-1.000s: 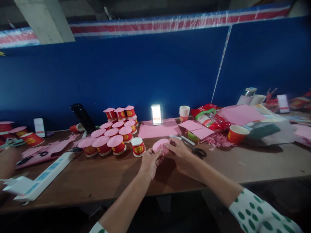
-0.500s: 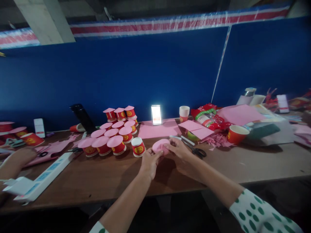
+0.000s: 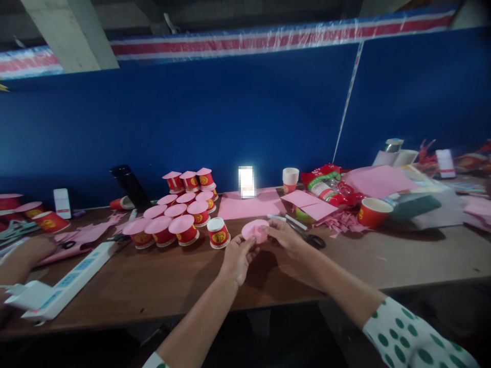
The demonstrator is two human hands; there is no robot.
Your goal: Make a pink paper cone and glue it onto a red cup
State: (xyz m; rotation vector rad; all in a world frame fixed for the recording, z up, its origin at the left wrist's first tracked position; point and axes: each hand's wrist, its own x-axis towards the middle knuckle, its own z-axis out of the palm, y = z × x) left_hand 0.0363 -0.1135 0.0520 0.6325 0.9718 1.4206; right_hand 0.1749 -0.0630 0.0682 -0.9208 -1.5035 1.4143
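A pink paper disc (image 3: pixel 253 230) is held above the brown table between my two hands. My left hand (image 3: pixel 238 256) pinches its near left edge, thumb on top. On its right side, the fingers of my right hand (image 3: pixel 286 237) are closed on the same disc. Just left of my left hand stands an upside-down red paper cup (image 3: pixel 218 234) with a bare white base on top. Farther left, several red cups wear pink paper discs (image 3: pixel 181 224) like lids. Scissors (image 3: pixel 315 240) lie beyond my right hand.
A white power strip (image 3: pixel 72 281) crosses the left of the table, near another person's hand (image 3: pixel 36 250). Behind the disc lies a pink sheet (image 3: pixel 249 204). Pink scraps (image 3: pixel 341 222), a red packet (image 3: pixel 326 181) and a red cup (image 3: pixel 375 212) sit at right.
The pink disc has tilted slightly so more of its face shows. Both hands keep hold of it in nearly the same place.
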